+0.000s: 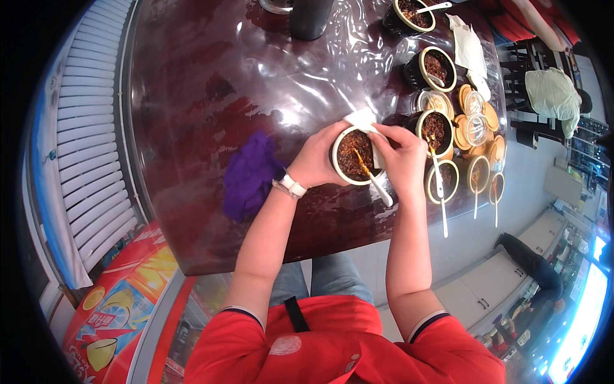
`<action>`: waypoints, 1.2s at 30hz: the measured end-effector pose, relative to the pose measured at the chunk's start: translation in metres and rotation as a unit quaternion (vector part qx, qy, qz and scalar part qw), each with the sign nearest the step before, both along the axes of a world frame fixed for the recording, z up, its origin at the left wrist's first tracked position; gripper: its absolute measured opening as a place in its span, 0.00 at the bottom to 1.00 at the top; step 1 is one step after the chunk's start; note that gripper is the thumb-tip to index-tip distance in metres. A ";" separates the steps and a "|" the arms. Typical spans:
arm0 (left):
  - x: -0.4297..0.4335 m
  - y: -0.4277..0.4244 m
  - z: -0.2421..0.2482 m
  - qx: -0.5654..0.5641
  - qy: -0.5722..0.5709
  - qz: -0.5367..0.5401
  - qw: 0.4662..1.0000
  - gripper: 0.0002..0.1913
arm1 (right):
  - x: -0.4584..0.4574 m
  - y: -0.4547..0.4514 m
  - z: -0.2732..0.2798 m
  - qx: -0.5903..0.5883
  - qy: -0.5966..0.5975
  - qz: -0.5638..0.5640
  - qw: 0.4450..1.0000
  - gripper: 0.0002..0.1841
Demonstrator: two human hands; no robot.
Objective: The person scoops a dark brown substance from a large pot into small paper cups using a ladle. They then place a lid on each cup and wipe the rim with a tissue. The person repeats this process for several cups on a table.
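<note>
My left hand [316, 156] is wrapped around the side of a round pot [354, 152] with a pale rim, filled with a dark red, oily chili-like condiment. A white spoon [381, 191] leans in it, its handle over the near rim. Between my right hand's [400, 153] fingers is a white tissue [362, 120], pressed along the far and right side of the rim. A crumpled purple cloth [252, 175] lies left of my left wrist. Just right of my right hand stands a similar pot [434, 132] with a spoon in it.
Along the table's right side stand several more condiment pots [437, 69], stacked round lids [463, 132] and white tissues [467, 48]. A black cylindrical container [311, 18] is at the far edge of view. The table [192, 120] has a glossy clear cover. Other people are beyond its right side.
</note>
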State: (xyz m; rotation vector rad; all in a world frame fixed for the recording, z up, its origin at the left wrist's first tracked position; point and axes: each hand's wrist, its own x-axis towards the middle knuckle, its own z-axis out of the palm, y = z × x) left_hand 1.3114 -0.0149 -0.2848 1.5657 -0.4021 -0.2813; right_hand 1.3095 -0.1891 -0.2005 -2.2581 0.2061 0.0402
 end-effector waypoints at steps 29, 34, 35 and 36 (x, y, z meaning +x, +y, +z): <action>-0.009 0.044 0.060 0.126 0.006 -0.037 0.991 0.60 | -0.051 0.013 -0.009 -0.044 -0.060 -0.047 0.996 0.09; -0.049 0.015 0.051 0.252 -0.042 0.049 0.966 0.58 | -0.069 0.032 -0.006 -0.077 -0.072 -0.100 0.989 0.08; -0.047 0.017 0.049 0.259 -0.047 0.040 0.964 0.57 | -0.066 0.031 -0.006 -0.085 -0.094 -0.088 0.988 0.08; -0.042 0.017 0.048 0.263 -0.054 0.030 0.963 0.56 | -0.060 0.026 -0.009 -0.081 -0.108 -0.058 0.989 0.07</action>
